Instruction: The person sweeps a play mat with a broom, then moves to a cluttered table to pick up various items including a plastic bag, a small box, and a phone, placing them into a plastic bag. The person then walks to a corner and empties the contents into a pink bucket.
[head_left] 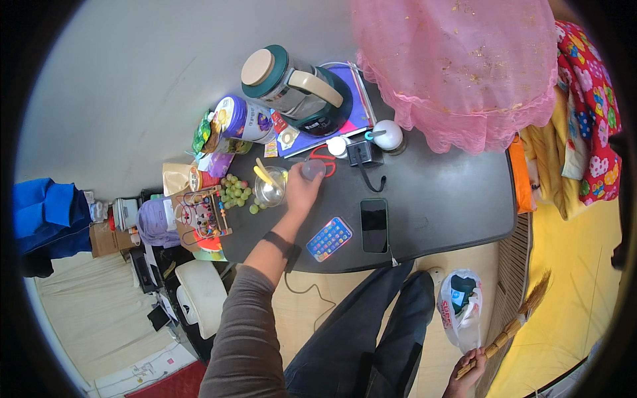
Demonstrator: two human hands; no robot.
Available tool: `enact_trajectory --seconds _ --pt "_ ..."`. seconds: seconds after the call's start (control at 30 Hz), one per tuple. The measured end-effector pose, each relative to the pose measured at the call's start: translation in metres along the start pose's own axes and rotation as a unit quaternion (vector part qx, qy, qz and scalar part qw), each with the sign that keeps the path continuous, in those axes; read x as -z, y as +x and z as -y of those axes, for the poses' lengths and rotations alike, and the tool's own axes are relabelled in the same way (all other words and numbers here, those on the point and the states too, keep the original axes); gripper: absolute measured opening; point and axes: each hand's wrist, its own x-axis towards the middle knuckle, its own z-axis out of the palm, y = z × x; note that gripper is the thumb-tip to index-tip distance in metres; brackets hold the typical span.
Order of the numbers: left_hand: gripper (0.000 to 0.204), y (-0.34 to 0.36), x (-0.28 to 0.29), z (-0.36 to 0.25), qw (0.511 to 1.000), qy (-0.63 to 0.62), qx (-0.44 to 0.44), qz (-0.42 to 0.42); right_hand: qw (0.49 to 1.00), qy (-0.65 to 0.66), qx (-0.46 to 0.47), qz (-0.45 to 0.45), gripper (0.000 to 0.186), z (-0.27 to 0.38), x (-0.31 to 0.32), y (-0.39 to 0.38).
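My left hand point(303, 192), with a dark band at the wrist, reaches over the dark table. Its fingers are closed round a small translucent rounded cup point(313, 170). Just left of it stands a clear bowl point(271, 193) with yellow-handled utensils point(264, 174) in it. Beyond the cup lie red-handled scissors point(325, 159). Low at the right, my right hand point(470, 375) is closed round the handle of a straw broom point(509, 330), its bristles pointing up and away. A white plastic bag point(462, 322) with dark contents hangs or stands beside that hand; I cannot tell which.
Green grapes point(235, 191) and a bead maze toy point(211, 213) are at the table's left. Behind stand a kettle point(292, 83) and a purple-lidded tub point(232, 118). A colourful toy phone point(330, 239) and a black phone point(374, 226) lie near the front edge. Pink fabric point(458, 73) hangs at the back right.
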Motion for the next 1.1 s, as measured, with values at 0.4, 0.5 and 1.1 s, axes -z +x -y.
enact_trajectory --seconds 0.4,0.5,1.1 --pt "0.082 0.021 -0.052 0.012 0.995 -0.016 0.01 -0.096 1.0 0.013 0.002 -0.005 0.012 0.003 0.028 0.005" --pt "0.067 -0.033 -0.031 -0.022 0.992 -0.099 0.015 -0.075 1.0 0.016 0.001 -0.011 0.009 0.002 0.038 0.01" --pt "0.104 -0.354 -0.556 -0.099 0.875 0.194 -0.222 0.384 0.994 0.0 -0.073 -0.079 0.032 -0.041 0.122 0.097"
